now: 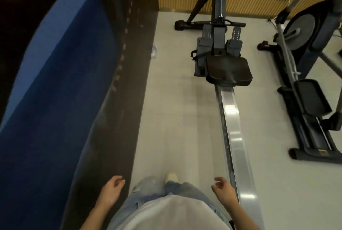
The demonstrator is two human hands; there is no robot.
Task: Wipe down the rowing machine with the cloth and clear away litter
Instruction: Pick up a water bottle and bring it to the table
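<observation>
Beside the silver metal rail (233, 133), left hand (111, 191) and right hand (224, 190) hang loose, empty (no cloth visible). Risk: clear plastic bottle (154, 52) ahead overlooked.

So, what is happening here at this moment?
A person stands beside the rowing machine, next to its rail. The left hand and the right hand hang loosely curled and hold nothing; no cloth is in view. The seat sits at the far end, by the footrests. What looks like a clear plastic bottle lies on the floor near the dark wall.
</observation>
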